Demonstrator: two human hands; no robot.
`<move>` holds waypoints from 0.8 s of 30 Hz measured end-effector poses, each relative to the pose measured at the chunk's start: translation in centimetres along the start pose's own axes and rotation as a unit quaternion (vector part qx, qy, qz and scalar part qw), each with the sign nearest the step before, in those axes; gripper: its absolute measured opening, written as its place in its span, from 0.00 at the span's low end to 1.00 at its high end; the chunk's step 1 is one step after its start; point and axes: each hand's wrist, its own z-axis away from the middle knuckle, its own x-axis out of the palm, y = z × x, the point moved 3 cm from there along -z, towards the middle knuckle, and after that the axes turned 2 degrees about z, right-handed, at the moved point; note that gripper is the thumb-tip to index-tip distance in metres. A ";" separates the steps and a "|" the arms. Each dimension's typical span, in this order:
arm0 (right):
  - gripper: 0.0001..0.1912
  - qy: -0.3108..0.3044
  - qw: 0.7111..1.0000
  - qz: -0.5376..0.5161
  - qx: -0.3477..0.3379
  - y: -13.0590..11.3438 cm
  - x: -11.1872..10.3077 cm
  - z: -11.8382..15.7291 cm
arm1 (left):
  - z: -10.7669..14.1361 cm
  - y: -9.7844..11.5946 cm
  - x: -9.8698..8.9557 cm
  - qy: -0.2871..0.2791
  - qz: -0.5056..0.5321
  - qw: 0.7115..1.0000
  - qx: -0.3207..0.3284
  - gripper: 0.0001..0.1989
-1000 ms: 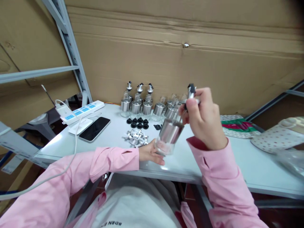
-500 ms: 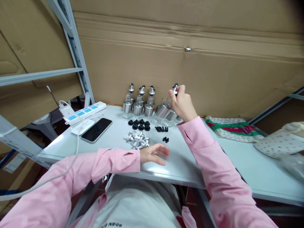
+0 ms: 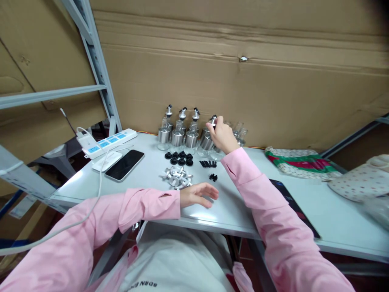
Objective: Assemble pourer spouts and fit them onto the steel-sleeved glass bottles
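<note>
My right hand [image 3: 224, 136] is closed on a silver pourer top with a black flap [image 3: 213, 119], held over the glass bottles with steel sleeves near the cardboard; whether it sits in a bottle neck is hidden. My left hand [image 3: 199, 195] rests at the table's front with fingers apart, holding nothing. Beside it lies a pile of silver caps [image 3: 176, 177]. Behind the pile are several black stoppers [image 3: 181, 158], with short black tubes [image 3: 208, 164] and small black pieces [image 3: 213, 177] to their right. Left of my right hand, bottles [image 3: 191, 138] stand in rows, three pourer tops showing above them.
A phone [image 3: 125, 165], a white cable and a power strip [image 3: 111, 142] lie on the left of the table [image 3: 152, 178]. Cardboard [image 3: 182, 73] rises behind. At the right are a dark tablet-like object [image 3: 296, 209], a patterned cloth [image 3: 300, 163] and a dotted white item [image 3: 360, 180].
My right hand has moved left and slightly down with the pourer top, uncovering bottles on its right. The dark flat object now shows beside my right sleeve. My left hand is nearly still.
</note>
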 end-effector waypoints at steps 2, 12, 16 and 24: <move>0.20 0.002 1.000 -0.010 -0.012 -0.1 0.1 0.5 | 0.0 0.0 0.0 0.000 0.026 1.000 -0.002 0.25; 0.13 -0.149 0.927 -0.342 -0.021 -1.2 1.9 7.7 | -0.3 1.0 0.6 0.081 0.112 0.990 -0.023 0.28; 0.17 -0.269 0.857 -0.437 -0.046 -2.1 1.4 10.1 | -0.1 1.5 0.7 0.092 0.131 0.987 -0.028 0.24; 0.15 -0.253 0.874 -0.399 -0.113 -2.4 0.4 11.1 | -0.3 1.1 0.7 0.089 0.072 0.993 -0.039 0.21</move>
